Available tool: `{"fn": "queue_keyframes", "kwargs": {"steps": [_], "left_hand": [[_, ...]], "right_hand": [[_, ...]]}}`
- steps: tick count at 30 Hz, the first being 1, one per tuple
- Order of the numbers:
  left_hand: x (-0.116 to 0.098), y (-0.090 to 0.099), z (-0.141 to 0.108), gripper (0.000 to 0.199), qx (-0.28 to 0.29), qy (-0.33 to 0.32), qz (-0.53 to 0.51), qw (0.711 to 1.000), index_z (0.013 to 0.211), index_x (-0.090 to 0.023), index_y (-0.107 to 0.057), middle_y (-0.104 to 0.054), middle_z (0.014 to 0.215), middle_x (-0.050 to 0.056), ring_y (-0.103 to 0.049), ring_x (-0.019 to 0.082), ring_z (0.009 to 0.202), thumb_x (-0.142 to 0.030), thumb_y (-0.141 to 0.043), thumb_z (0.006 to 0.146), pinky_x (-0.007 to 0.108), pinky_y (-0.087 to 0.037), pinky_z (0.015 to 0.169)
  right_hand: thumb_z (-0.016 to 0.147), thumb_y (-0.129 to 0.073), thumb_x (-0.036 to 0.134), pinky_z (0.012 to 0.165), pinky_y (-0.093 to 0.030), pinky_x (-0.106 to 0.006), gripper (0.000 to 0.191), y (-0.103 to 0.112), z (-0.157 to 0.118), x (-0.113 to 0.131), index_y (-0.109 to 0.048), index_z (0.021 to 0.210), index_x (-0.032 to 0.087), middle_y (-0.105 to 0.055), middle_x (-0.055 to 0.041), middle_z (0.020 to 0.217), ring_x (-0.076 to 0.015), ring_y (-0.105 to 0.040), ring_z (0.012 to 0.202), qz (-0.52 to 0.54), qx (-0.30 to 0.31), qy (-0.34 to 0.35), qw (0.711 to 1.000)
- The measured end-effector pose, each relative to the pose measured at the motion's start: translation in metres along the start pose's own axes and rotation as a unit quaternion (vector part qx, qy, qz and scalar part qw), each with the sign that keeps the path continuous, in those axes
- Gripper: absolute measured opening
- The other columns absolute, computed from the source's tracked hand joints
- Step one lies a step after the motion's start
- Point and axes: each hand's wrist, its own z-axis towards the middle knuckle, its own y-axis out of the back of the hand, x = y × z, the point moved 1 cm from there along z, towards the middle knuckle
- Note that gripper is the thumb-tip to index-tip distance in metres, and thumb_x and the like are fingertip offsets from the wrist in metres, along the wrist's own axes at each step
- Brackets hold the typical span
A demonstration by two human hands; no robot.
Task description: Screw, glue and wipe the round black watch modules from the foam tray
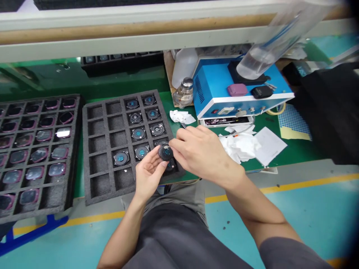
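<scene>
My left hand (150, 170) holds a round black watch case (165, 152) between thumb and fingers, its dark face with a blue mark turned up. Over its right edge my right hand (200, 151) is closed, fingertips pinched against the case. What those fingers grip is hidden. A slim dark rod (183, 125) shows just beyond the right knuckles; whether it is held I cannot tell. Beneath both hands lies a grey foam tray (126, 143), with several similar round watch cases (138, 133) in its right-hand columns and bare pockets mostly at left.
At left stands another foam tray (73, 149) of square purple-rimmed watch cases (34, 172). A blue box (211, 84) carries a clear cylinder (256, 61). Nearby are a glass bottle (184, 92), crumpled tissues (242, 145) and a white sheet (269, 145). A shelf edge (126, 41) crosses above.
</scene>
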Motion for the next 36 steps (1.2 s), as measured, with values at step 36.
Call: {"fn": "queue_keyframes", "kwargs": {"steps": [36], "left_hand": [[0.006,-0.052,0.0,0.05,0.071,0.1,-0.018,0.992,0.126,-0.016,-0.066,-0.075,0.121,0.011,-0.072,0.022,0.109,-0.022,-0.081,0.078,0.036,-0.056,0.101]], "right_hand": [[0.091,-0.058,0.019,0.067,-0.021,-0.035,0.02,0.007,-0.041,-0.04,-0.062,0.071,0.02,-0.059,-0.0036,0.071,-0.0185,-0.048,0.069,-0.057,0.01,0.031,0.998]]}}
